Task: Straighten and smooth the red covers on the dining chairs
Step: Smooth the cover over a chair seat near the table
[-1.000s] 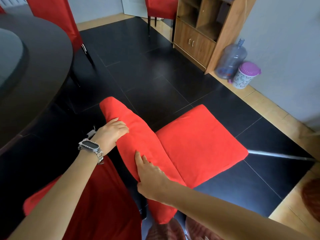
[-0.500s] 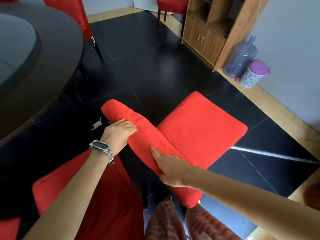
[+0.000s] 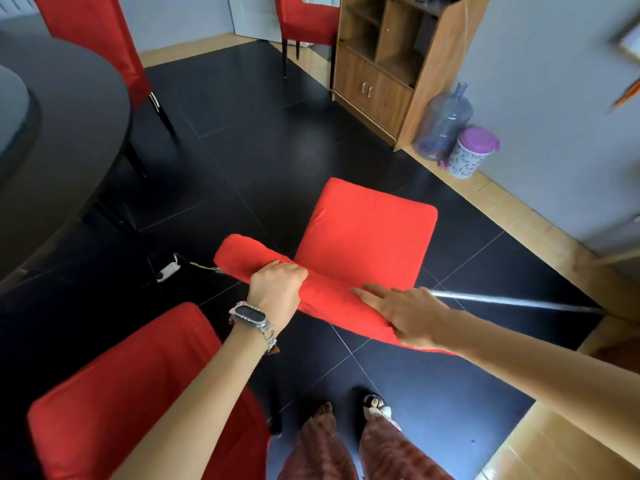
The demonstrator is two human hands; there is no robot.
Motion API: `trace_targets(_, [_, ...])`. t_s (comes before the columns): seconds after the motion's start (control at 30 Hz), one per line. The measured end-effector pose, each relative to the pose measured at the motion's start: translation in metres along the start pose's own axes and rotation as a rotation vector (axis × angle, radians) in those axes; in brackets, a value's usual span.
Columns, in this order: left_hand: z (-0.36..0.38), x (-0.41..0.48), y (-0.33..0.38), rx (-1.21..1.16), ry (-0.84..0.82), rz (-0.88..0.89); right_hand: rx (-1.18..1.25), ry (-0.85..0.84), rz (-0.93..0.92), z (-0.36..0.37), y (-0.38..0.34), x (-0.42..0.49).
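Note:
A dining chair with a red cover stands in front of me; its seat (image 3: 363,237) is flat and smooth. The red-covered top of its backrest (image 3: 329,299) runs from upper left to lower right below the seat. My left hand (image 3: 277,292), with a watch on the wrist, is wrapped around the backrest top near its left end. My right hand (image 3: 401,313) lies flat on the backrest's right part, fingers spread and pointing left. A second red-covered chair (image 3: 138,393) is at the lower left, partly under my left arm.
A dark round table (image 3: 59,140) fills the left. Two more red-covered chairs stand at the back, one by the table (image 3: 97,39) and one by the wooden cabinet (image 3: 388,64). A water jug (image 3: 443,123) and a lidded bin (image 3: 471,152) sit by the wall. My feet (image 3: 346,410) are below.
The chair now sits farther from me and turned, with its seat pointing away. My left hand has closed around the backrest top. My right hand has slid right along it.

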State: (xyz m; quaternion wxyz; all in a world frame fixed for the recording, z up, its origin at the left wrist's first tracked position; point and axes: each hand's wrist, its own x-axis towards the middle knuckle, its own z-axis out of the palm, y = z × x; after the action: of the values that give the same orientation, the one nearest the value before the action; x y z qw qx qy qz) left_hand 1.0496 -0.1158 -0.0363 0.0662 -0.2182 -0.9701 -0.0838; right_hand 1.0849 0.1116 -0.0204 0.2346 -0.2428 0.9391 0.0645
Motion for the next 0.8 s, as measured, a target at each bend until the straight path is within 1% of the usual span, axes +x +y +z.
trace_targets(0.1, [0.004, 0.015, 0.012, 0.026, -0.004, 0.020, -0.095, 0.049, 0.073, 0.002, 0.022, -0.002])
trace_targets(0.2, [0.009, 0.025, 0.009, 0.036, -0.101, -0.003, -0.124, 0.100, 0.123, 0.003, 0.033, 0.002])
trace_targets(0.3, [0.012, 0.037, 0.003, 0.082, -0.117, 0.048, -0.017, 0.108, 0.218, 0.000, 0.041, 0.009])
trace_targets(0.4, [0.012, 0.064, -0.004, 0.122, -0.219, 0.093, 0.041, 0.110, 0.342, -0.014, 0.054, 0.024])
trace_targets(0.47, [0.008, 0.092, -0.006, 0.111, -0.255, 0.081, 0.024, 0.153, 0.430, -0.025, 0.065, 0.035])
trace_targets(0.53, [0.003, 0.120, -0.006, 0.107, -0.293, 0.077, 0.047, 0.219, 0.480, -0.030, 0.074, 0.043])
trace_targets(0.63, [0.002, 0.138, -0.012, 0.112, -0.316, 0.110, 0.113, 0.266, 0.477, -0.027, 0.081, 0.047])
trace_targets(0.73, [0.002, 0.132, -0.025, 0.053, -0.354, 0.185, 0.136, 0.346, 0.393, -0.014, 0.085, 0.039])
trace_targets(0.77, [0.000, 0.131, -0.028, 0.036, -0.395, 0.178, 0.130, 0.390, 0.349, -0.010, 0.087, 0.035])
trace_targets(0.8, [-0.003, 0.132, -0.031, 0.004, -0.421, 0.133, 0.124, 0.453, 0.314, -0.007, 0.090, 0.032])
